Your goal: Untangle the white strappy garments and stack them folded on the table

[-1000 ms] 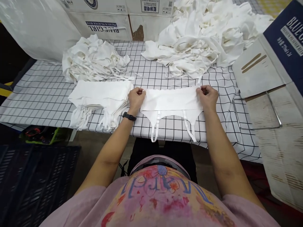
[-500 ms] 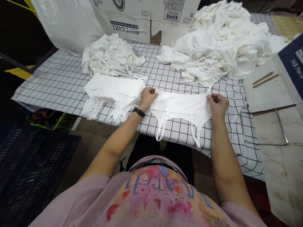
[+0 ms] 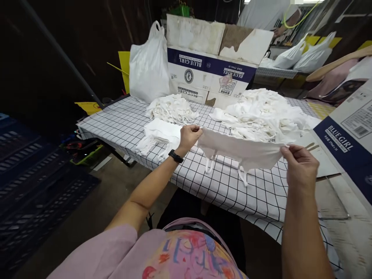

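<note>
Stretched between my two hands is a white bra top [image 3: 241, 149], lifted off the table with its thin straps hanging down. My left hand [image 3: 190, 136], with a dark wristband behind it, pinches the top's upper left corner. The opposite corner is gripped by my right hand [image 3: 300, 161], thumb against fingers. Just left of my left hand lies a neat stack of similar white tops [image 3: 159, 131], straps toward the front edge; my hand and forearm hide part of it. A loose white heap of garments [image 3: 171, 108] sits behind the stack, and a larger white pile [image 3: 264, 112] rises behind the held top.
A checked cloth covers the table [image 3: 226, 190]. Along the back stand a printed carton [image 3: 203, 73] and a white plastic bag [image 3: 149, 66]. Another carton [image 3: 343, 135] with a wire frame borders the right side. Dark crates [image 3: 37, 186] are on the floor at left. Other people are beyond the table.
Both hands have raised the bra top from the tabletop into the air, my right hand coming closer to the camera. The view has tilted up, showing more of the background.
</note>
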`<move>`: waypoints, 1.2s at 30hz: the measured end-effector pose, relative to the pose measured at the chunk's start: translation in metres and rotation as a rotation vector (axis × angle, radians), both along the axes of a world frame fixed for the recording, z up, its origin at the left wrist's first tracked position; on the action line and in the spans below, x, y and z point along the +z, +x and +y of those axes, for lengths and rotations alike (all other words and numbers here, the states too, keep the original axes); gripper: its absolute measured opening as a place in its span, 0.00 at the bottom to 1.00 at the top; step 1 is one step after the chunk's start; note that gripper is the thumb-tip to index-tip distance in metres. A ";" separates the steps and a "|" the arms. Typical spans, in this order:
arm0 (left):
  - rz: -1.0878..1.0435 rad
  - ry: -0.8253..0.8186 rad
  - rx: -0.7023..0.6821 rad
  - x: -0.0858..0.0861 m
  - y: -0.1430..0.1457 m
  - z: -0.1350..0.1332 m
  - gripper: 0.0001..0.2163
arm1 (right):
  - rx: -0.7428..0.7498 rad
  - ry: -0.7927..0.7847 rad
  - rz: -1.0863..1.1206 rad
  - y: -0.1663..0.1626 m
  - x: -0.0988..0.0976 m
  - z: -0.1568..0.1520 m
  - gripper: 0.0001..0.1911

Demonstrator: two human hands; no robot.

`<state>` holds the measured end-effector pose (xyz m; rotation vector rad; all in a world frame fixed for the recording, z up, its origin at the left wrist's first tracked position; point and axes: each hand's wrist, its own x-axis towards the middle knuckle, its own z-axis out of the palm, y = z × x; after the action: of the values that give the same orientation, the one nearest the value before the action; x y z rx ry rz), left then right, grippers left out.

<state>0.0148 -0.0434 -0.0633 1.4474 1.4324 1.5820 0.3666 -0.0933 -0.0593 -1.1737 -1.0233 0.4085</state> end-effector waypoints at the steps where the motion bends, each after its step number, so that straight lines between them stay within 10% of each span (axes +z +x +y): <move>1: -0.051 0.052 -0.005 0.008 -0.008 -0.010 0.04 | 0.030 0.019 -0.006 -0.008 0.014 -0.012 0.15; 7: -0.308 0.196 -0.117 0.051 -0.086 -0.093 0.07 | 0.066 0.009 -0.075 -0.063 0.061 -0.085 0.14; 15: -0.281 0.086 0.329 0.051 -0.201 -0.143 0.12 | 0.638 -0.294 0.019 -0.160 0.023 -0.062 0.16; 22: -0.049 -0.010 0.473 0.016 -0.264 -0.064 0.14 | 0.850 -0.424 0.073 -0.239 -0.026 0.034 0.18; 29: 0.129 -0.271 0.461 -0.021 -0.280 0.048 0.06 | 0.665 -0.520 -0.035 -0.266 -0.068 0.104 0.23; 36: 0.311 -0.439 0.471 -0.041 -0.283 0.107 0.01 | 0.493 -0.536 -0.276 -0.268 -0.085 0.139 0.17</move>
<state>-0.2680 0.0635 -0.1044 1.1788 2.2674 1.1990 0.0986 0.0455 -0.1438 -1.4726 -1.5083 0.9737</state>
